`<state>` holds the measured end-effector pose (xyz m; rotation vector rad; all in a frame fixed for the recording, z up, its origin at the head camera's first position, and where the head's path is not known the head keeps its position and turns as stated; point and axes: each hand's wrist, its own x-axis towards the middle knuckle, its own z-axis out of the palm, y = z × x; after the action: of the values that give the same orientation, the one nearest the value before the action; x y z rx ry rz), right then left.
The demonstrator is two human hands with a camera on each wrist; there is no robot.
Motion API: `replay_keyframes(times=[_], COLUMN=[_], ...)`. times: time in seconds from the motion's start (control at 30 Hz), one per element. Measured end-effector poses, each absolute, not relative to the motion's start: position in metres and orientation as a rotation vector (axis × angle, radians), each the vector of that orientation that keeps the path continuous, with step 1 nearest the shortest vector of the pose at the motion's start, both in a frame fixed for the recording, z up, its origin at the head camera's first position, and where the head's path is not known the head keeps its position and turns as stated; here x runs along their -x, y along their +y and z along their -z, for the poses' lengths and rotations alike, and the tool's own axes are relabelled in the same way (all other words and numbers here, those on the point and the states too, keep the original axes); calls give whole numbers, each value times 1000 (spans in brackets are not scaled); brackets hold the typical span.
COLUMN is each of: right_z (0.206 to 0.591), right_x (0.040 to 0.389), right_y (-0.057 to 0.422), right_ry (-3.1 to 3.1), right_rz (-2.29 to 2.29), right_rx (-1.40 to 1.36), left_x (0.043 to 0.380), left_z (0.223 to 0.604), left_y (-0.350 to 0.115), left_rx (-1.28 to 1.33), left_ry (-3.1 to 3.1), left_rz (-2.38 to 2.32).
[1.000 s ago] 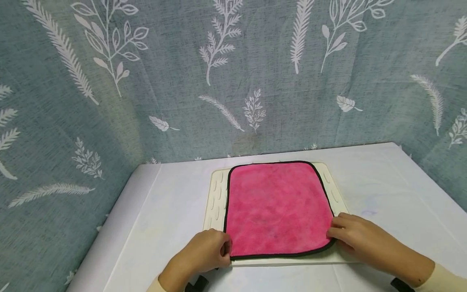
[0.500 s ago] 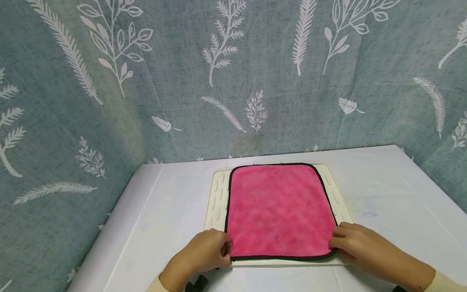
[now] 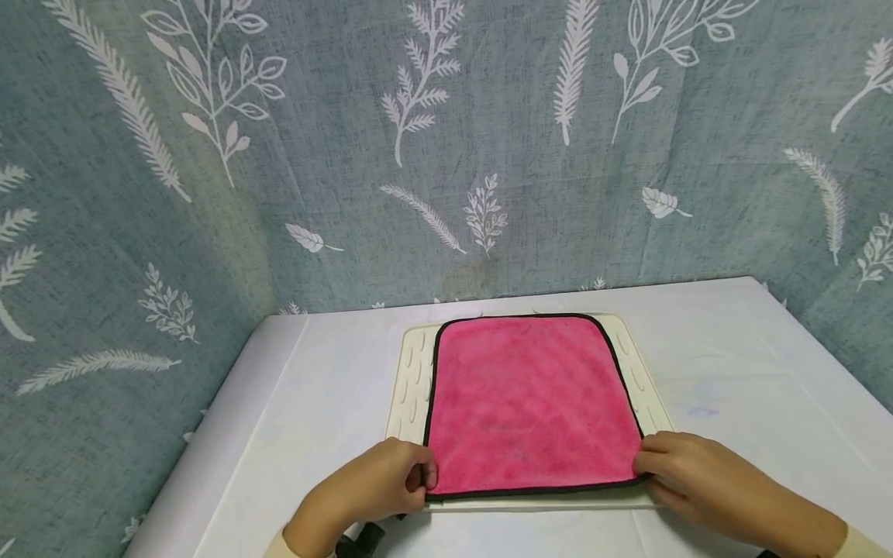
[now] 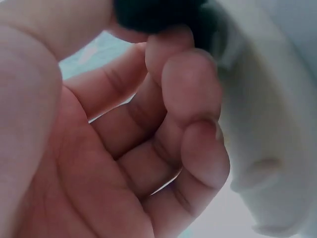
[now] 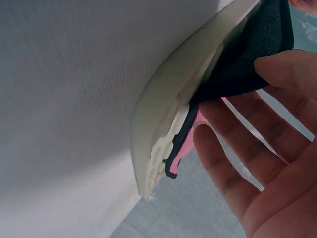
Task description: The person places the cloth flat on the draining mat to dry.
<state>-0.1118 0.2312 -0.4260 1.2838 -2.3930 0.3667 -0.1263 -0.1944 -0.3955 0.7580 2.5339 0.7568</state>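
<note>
A pink cloth [image 3: 530, 403] with black edging is spread over a cream tray [image 3: 408, 387] with raised oval ridges. At its near left corner, my left hand [image 3: 380, 480] pinches the edge. The left wrist view has the dark underside [image 4: 153, 17] between thumb and fingertips, the other fingers curled below. My right hand [image 3: 705, 480] grips the near right corner. In the right wrist view, the thumb lies on the cloth's dark underside [image 5: 252, 54], fingers behind it, and that corner is lifted off the tray's rim [image 5: 148, 109].
The tray sits on a table covered with a white cloth [image 3: 314, 387]. A grey-green curtain with white leaf prints [image 3: 335, 155] hangs behind the table and along both sides. Black straps [image 3: 359, 539] show near the left wrist.
My right hand has moved nearer and slightly right with its corner, straightening the near edge. My left hand has shifted a little left with the other corner.
</note>
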Motion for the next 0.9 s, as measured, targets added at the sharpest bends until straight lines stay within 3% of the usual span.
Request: replay_keyframes(times=[0.9], right_z=[429], right_x=[111], right_y=[221], right_ry=[-2688], right_rz=[-440], right_rx=[-1205], left_x=[130], left_z=[401], left_y=[-194], left_rx=[-767], left_ry=[2702], left_rz=[-722])
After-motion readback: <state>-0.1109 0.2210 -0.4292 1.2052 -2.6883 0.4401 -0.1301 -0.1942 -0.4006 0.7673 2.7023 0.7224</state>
